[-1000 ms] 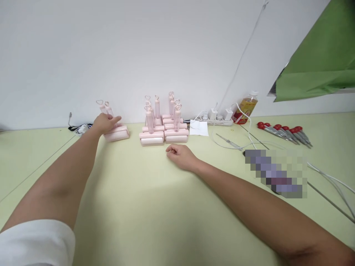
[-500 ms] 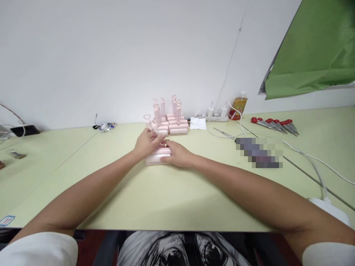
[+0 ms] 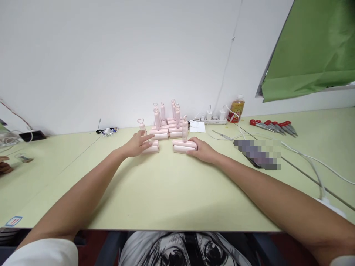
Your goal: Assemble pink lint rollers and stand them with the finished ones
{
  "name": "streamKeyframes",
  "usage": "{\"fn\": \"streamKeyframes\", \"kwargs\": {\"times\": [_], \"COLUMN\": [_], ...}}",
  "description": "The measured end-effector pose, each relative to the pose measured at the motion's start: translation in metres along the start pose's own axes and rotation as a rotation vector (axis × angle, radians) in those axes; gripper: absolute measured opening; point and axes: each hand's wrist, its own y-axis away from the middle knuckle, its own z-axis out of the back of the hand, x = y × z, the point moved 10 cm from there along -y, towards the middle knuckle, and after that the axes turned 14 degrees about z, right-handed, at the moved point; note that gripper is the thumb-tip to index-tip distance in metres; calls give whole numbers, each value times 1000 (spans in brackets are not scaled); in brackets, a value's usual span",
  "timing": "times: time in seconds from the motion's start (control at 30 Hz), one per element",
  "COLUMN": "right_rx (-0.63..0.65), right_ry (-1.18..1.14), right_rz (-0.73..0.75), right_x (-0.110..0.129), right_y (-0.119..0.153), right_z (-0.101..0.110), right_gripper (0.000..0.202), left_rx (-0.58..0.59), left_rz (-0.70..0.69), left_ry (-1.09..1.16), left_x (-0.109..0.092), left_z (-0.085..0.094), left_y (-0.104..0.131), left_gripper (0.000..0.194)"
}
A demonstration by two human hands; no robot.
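Two lint rollers with pink covers, white rolls and clear upright handles stand apart near the table's middle. My right hand [image 3: 203,149] grips the right end of the nearer lint roller [image 3: 181,147], thumb in front and fingers over the cover. My left hand [image 3: 135,144] is around the left lint roller [image 3: 152,147], index finger stretched out over it and thumb low; its heart-topped handle rises behind the fingers, and the hand hides its left part. Several more lint rollers [image 3: 176,132] stand in rows just behind, handles up.
A white power strip [image 3: 215,121] with chargers lies along the wall beside a paper sheet [image 3: 197,126]. To the right are a drink bottle [image 3: 236,109], red-ended tools [image 3: 273,126], cables and a blurred dark object [image 3: 257,153]. A cable bundle [image 3: 107,131] sits left.
The two lint rollers, close together between my hands before, now stand apart. My right hand has moved right with one; my left hand has moved left with the other.
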Motion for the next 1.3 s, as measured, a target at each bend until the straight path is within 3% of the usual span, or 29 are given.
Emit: {"fn": "streamKeyframes", "kwargs": {"times": [0.07, 0.13, 0.2, 0.27, 0.37, 0.43, 0.53, 0.6, 0.67, 0.8, 0.9, 1.0, 1.13, 1.2, 1.3], "right_rx": [-17, -30, -32, -37, -33, -26, -43, -71, -102, -137, -145, -132, -129, -111, -82], "right_ry": [-16, -28, -42, -71, -138, -190, -271, -304, -328, -286, -172, -108, -6, 40, 68], "right_rz": [9, 17, 22, 29, 64, 92, 99, 82, 63, 12, 5, 30, 105, 159, 205], "right_x": [-2, -4, -6, -7, -6, -5, -8, -12, -16, -28, -34, -37, -34, -29, -24], "right_y": [-1, -2, -2, -2, -3, -2, -3, -4, -5, -7, -9, -12, -14, -14, -12], "right_z": [-1, -2, -3, -4, -5, -7, -9, -9, -8, -4, 2, 5, 7, 7, 5], "right_gripper": [53, 60, 64, 67, 73, 75, 81, 86, 86, 80, 73, 59, 39, 31, 24], "left_rx": [-107, -329, -486, -367, 36, 107, 92, 50, -24, -210, -215, -217, -205, -196, -183], "left_rz": [101, 205, 212, 128, 81, 93, 87, 51, 37, 94, 37, -85, -298, -394, -447], "left_ry": [-46, -33, 15, 128, 331, 380, 427, 468, 543, 678, 600, 363, 145, 54, -48], "left_x": [-1, -11, -34, -65, -101, -114, -125, -129, -128, -111, -116, -131, -153, -162, -167], "left_z": [19, 48, 65, 52, 2, -20, -38, -40, -29, 13, 21, -1, -49, -65, -74], "left_y": [11, 25, 36, 28, 2, -14, -36, -45, -49, -44, -24, 9, 49, 60, 64], "left_gripper": [70, 73, 68, 67, 76, 72, 35, 20, 17, 26, 29, 26, 14, 13, 14]}}
